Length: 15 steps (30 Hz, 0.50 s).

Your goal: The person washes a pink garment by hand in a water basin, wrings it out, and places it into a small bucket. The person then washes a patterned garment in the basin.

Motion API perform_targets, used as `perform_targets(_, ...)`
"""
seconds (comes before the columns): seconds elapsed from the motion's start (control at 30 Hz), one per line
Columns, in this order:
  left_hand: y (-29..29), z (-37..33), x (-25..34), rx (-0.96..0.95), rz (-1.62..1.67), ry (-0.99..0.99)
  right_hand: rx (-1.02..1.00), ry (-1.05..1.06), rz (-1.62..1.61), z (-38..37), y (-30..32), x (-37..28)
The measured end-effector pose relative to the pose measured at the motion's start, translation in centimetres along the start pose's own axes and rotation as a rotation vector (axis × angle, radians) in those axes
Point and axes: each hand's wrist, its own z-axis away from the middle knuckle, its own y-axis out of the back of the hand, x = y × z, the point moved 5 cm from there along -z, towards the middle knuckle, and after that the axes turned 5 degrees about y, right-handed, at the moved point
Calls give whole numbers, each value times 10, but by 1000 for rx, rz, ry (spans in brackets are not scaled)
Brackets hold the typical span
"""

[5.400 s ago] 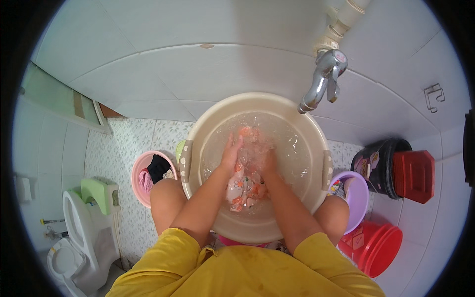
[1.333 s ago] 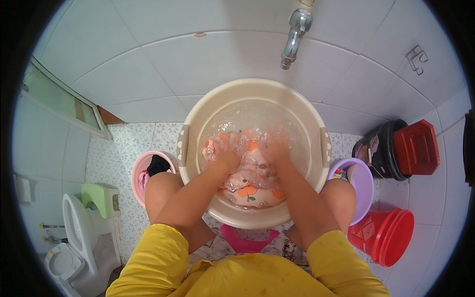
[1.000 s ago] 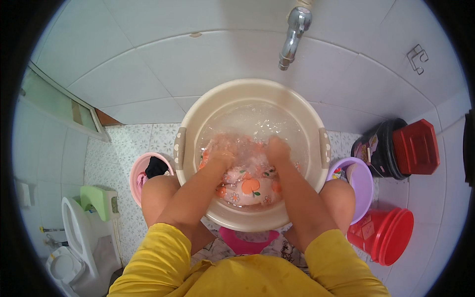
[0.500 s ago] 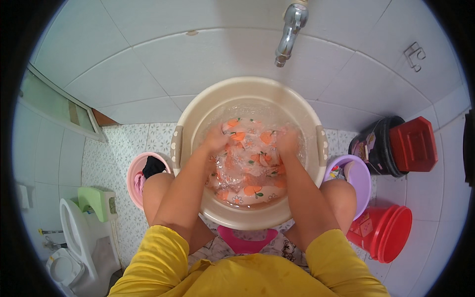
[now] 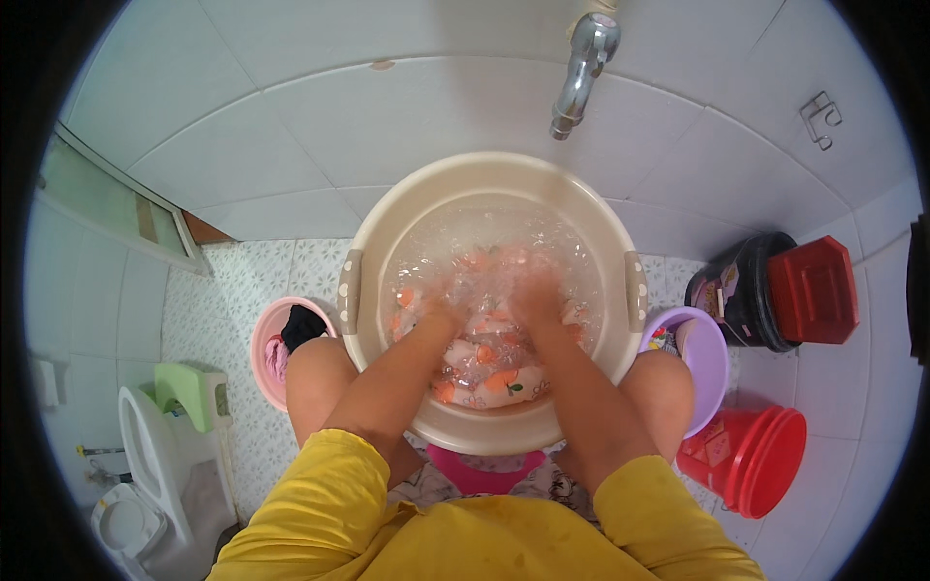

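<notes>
A large cream basin (image 5: pixel 417 184) holds clear, bubbling water. Soaking in it is a pale cloth (image 5: pixel 484 392) printed with orange fruits, green leaves and outlined flowers; it lies crumpled, and what kind of piece it is I cannot make out. My left hand (image 5: pixel 441 315) is down in the water at the cloth's left part. Close by, my right hand (image 5: pixel 536 295) presses into the cloth right of the middle. Splashing water and motion blur hide the fingers of both hands.
A metal tap (image 5: pixel 584 73) juts from the tiled wall beyond the basin. At left stand a pink basin (image 5: pixel 260 353) with clothes and a toilet (image 5: pixel 155 455). To the right are a purple basin (image 5: pixel 715 363), a black bucket (image 5: pixel 741 290) and a red bucket (image 5: pixel 746 460).
Both hands have come closer together and nearer to me. The cloth, spread wider before, is now bunched between them, with more bubbles around it.
</notes>
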Motion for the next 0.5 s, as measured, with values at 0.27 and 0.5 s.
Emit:
perform_targets(0.27, 35, 0, -51, 197, 473, 218, 172, -273, -305, 0, 53, -10)
perform_targets(0.5, 30, -18, -41, 190, 1607, -211, -382, 25, -977, -17, 50, -29)
